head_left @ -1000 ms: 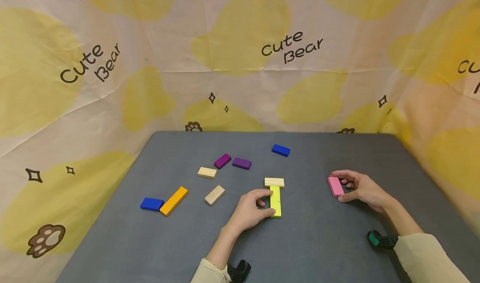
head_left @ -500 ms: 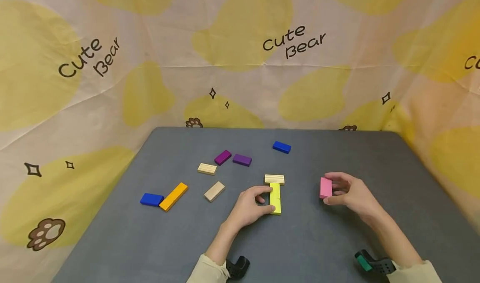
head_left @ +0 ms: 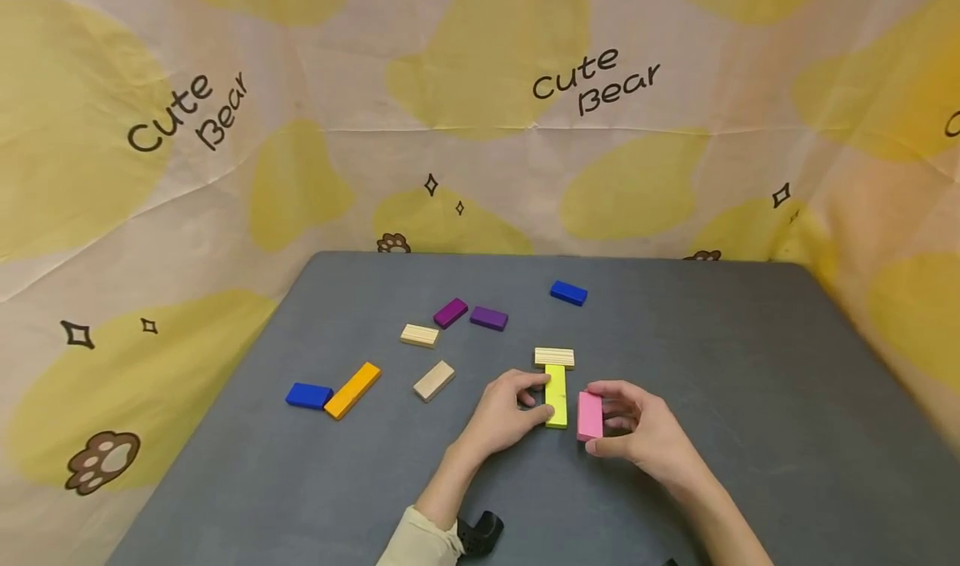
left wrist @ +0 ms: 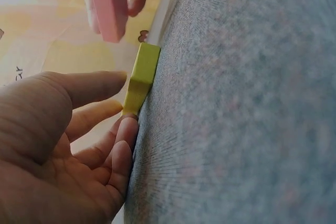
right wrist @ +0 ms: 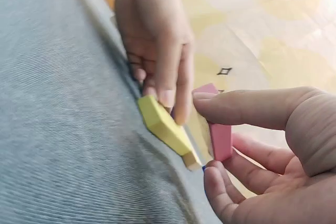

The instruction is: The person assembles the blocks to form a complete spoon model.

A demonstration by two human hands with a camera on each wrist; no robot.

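Observation:
In the head view, the right hand (head_left: 651, 431) pinches a pink wooden block (head_left: 590, 416) between thumb and fingers, just right of a lime-yellow block (head_left: 556, 395). The left wrist view shows the pink block (left wrist: 111, 9) raised off the tabletop. My left hand (head_left: 504, 414) has its thumb and index fingertips on the left side of the yellow block, holding it where it lies flat. A pale wood block (head_left: 554, 358) lies crosswise at the yellow block's far end, the two forming a T.
Loose blocks lie on the grey table (head_left: 750, 341): orange (head_left: 352, 391) beside blue (head_left: 309, 396) at left, two pale ones (head_left: 434, 381), two purple ones (head_left: 489, 318), and another blue block (head_left: 569, 293) farther back. A printed cloth (head_left: 480, 91) hangs behind the table.
My right hand has carried the pink block leftward and nearer, from the right side of the table to beside the yellow block. The left hand stays at the yellow block.

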